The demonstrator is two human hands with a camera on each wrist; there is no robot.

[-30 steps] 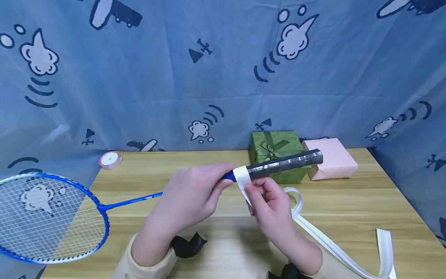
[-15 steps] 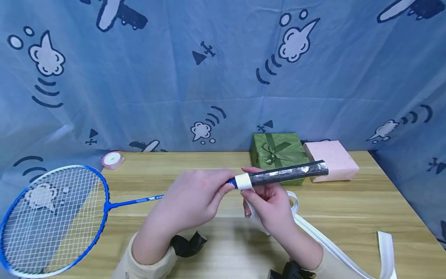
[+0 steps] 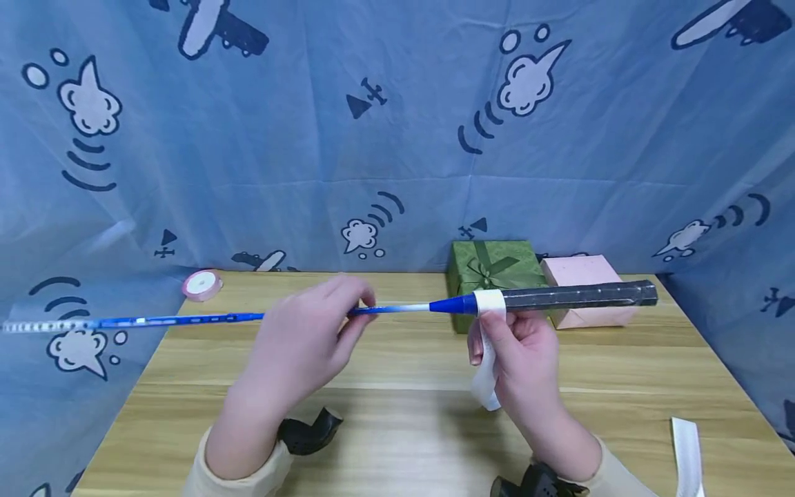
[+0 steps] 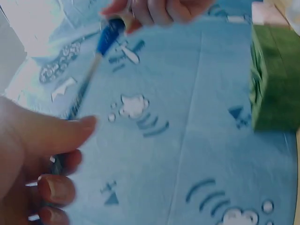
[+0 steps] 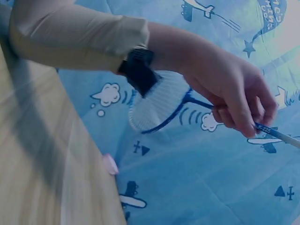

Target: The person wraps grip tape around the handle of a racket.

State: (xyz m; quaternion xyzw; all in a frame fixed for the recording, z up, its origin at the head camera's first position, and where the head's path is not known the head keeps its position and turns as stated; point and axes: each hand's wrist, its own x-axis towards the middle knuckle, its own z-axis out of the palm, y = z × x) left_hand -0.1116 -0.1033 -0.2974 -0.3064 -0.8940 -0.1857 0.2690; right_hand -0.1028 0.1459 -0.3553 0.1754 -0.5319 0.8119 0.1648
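A blue and white badminton racket (image 3: 400, 308) lies level across the head view, its strung head edge-on at the left. My left hand (image 3: 304, 331) holds the thin shaft between thumb and fingers. White grip tape (image 3: 487, 376) goes around the blue cone where the black handle (image 3: 577, 295) begins. My right hand (image 3: 528, 352) pinches this tape against the handle from below, and a loose length hangs beneath. In the left wrist view the left thumb and fingertips (image 4: 58, 190) curl about the shaft. The right wrist view shows the left hand (image 5: 234, 89) gripping it from above.
Behind the handle stand a green gift box (image 3: 491, 266) with a bow and a pink box (image 3: 586, 273). A pink-edged ribbon roll (image 3: 201, 285) sits at the table's back left. More white tape (image 3: 686, 455) shows at front right. A blue patterned cloth (image 3: 397, 138) hangs behind.
The racket has turned about its long axis, so its head went from face-on to edge-on. My left hand slid left along the shaft. The right hand shifted right with the tape.
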